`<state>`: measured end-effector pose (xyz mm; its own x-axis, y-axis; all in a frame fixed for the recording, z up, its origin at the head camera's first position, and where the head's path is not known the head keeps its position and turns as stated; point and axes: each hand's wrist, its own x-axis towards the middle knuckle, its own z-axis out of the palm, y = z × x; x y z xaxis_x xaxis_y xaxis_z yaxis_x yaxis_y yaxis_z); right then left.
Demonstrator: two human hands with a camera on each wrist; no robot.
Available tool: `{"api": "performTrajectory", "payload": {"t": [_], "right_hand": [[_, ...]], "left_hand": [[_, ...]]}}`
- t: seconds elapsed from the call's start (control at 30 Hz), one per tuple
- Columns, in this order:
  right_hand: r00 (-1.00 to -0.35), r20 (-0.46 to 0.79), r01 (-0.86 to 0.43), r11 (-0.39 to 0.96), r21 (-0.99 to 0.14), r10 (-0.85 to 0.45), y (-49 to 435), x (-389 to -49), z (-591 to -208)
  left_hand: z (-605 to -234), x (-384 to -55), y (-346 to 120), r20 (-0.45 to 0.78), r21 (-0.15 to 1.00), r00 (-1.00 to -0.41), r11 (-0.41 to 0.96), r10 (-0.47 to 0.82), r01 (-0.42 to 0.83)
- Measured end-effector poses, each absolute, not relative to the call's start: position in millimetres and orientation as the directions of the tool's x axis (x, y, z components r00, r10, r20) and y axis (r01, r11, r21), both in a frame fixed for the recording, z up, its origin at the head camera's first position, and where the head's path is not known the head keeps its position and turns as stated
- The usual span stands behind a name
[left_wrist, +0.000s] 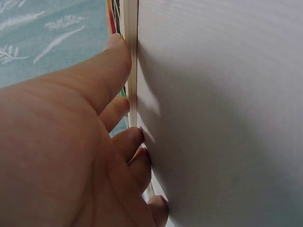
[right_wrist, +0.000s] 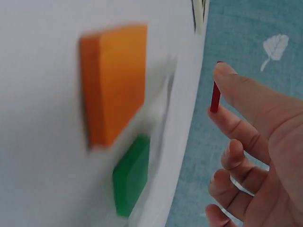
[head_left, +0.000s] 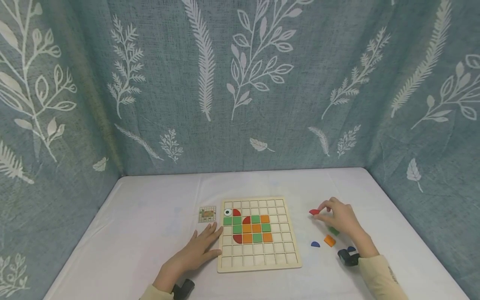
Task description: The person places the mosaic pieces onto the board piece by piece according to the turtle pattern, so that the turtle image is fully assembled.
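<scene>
My right hand (head_left: 340, 217) pinches a small red block (head_left: 314, 212) between thumb and index finger, right of the board. In the right wrist view the red block (right_wrist: 215, 97) appears edge-on, clear of the table. My left hand (head_left: 198, 248) lies with fingers spread at the left edge of the wooden grid board (head_left: 258, 261), thumb and fingertips touching that edge. On the board's grid sit orange, green and red pieces and a white eye piece (head_left: 228, 212). In the left wrist view the left hand (left_wrist: 71, 142) meets the board's side (left_wrist: 130, 61).
A small picture card (head_left: 207, 214) lies by the board's upper left. Near my right hand lie an orange square (head_left: 330, 241), a green piece (head_left: 333, 230), a blue half-round piece (head_left: 315, 244) and another blue piece (head_left: 351, 249). A patterned curtain (head_left: 240, 137) stands behind the white table (head_left: 150, 208).
</scene>
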<state>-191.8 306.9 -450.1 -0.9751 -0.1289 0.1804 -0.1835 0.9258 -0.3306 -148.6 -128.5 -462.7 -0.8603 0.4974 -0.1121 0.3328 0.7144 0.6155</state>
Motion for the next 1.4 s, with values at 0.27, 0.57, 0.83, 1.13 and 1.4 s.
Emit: {"api": "performTrajectory", "payload": {"t": [0.27,0.57,0.83,1.13,1.4], "right_hand": [[-0.973,0.195,-0.184,0.921,-0.343,-0.122,285,-194,-453],[-0.967,0.212,-0.210,0.911,-0.354,-0.140,263,-197,-457],[-0.964,0.216,-0.227,0.898,-0.376,-0.153,243,-198,-460],[-0.973,0.156,-0.215,0.903,-0.371,-0.167,225,-199,-464],[-0.965,0.148,-0.254,0.901,-0.353,-0.215,216,-199,-463]], "left_hand": [[-462,-148,-129,-0.113,0.619,-0.860,0.712,0.498,0.331],[-463,-149,-128,-0.124,0.604,-0.866,0.729,0.484,0.321],[-463,-149,-128,-0.119,0.597,-0.868,0.733,0.482,0.325],[-464,-149,-127,-0.117,0.598,-0.870,0.733,0.479,0.323],[-464,-148,-128,-0.112,0.599,-0.868,0.730,0.484,0.329]]}}
